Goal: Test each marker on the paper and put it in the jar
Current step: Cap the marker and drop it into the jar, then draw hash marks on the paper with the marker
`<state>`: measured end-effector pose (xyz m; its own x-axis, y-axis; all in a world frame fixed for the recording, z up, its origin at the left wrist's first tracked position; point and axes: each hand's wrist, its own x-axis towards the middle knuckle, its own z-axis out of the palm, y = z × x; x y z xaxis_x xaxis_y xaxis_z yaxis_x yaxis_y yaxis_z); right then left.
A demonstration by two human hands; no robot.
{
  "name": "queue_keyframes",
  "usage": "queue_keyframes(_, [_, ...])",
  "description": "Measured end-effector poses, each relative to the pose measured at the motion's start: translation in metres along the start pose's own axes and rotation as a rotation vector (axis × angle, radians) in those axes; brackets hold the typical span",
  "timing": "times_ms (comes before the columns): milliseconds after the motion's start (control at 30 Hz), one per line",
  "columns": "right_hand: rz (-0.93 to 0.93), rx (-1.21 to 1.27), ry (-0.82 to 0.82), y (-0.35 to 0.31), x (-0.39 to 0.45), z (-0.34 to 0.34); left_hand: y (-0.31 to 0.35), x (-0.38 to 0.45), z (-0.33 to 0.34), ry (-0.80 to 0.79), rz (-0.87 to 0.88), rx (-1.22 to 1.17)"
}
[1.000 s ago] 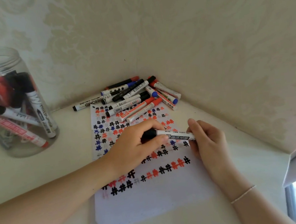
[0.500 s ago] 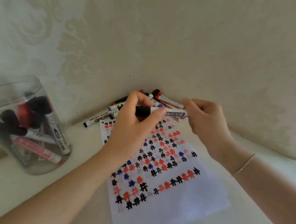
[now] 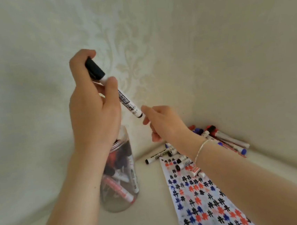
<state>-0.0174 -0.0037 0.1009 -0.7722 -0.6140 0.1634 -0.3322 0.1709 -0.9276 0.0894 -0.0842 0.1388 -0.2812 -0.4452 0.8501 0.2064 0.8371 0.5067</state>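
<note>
Left hand (image 3: 92,106): fingers clamped round the black-capped marker (image 3: 116,91), cap end up, held above the jar (image 3: 121,180).
Right hand (image 3: 163,123): fingers loosely curled, holding nothing, just beside the marker's lower end.
Paper (image 3: 203,197): on the desk (image 3: 151,221), below the right fingers.
Loose markers (image 3: 224,139): piled behind the right wrist.

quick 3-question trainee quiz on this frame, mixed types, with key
1. True or false: the left hand grips the black-capped marker.
2. The jar stands: A) on the paper B) left of the paper C) behind the marker pile.
3. Fill in: the untested markers lie in the corner at the paper's ____ end.

Key: 1 true; 2 B; 3 far. The right hand is at the marker's lower end; contact is unclear.
</note>
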Motion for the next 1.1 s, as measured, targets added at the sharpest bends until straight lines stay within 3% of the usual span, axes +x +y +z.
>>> queue_keyframes(67, [-0.058, -0.496, -0.03, 0.023, 0.012, 0.005, -0.005, 0.006, -0.012, 0.022, 0.002, 0.135])
queue_keyframes(167, [-0.113, -1.096, -0.225, 0.066, 0.023, 0.016, -0.014, 0.011, -0.023, -0.075, -0.046, 0.328])
queue_keyframes(300, [-0.25, -1.438, -0.325, 0.102, 0.035, 0.03, -0.024, 0.012, -0.028, -0.221, -0.106, 0.502])
queue_keyframes(433, [-0.416, -1.531, -0.368, 0.113, 0.043, 0.038, -0.032, 0.013, -0.029, -0.348, -0.129, 0.595])
queue_keyframes(533, [-0.499, -1.411, -0.308, 0.109, 0.048, 0.041, -0.036, 0.012, -0.029, -0.45, -0.148, 0.655])
queue_keyframes(700, [-0.521, -0.718, 0.11, 0.074, 0.052, 0.034, -0.044, 0.01, -0.026, -0.646, -0.259, 0.634])
queue_keyframes(833, [-0.442, -0.267, 0.313, 0.044, 0.049, 0.022, -0.05, 0.007, -0.023, -0.74, -0.374, 0.657])
queue_keyframes(1000, [-0.216, 0.094, 0.315, 0.028, 0.043, 0.011, -0.051, 0.008, -0.019, -0.782, -0.426, 0.699])
queue_keyframes(1100, [-0.113, 0.189, 0.269, 0.028, 0.037, 0.009, -0.049, 0.007, -0.019, -0.788, -0.415, 0.722])
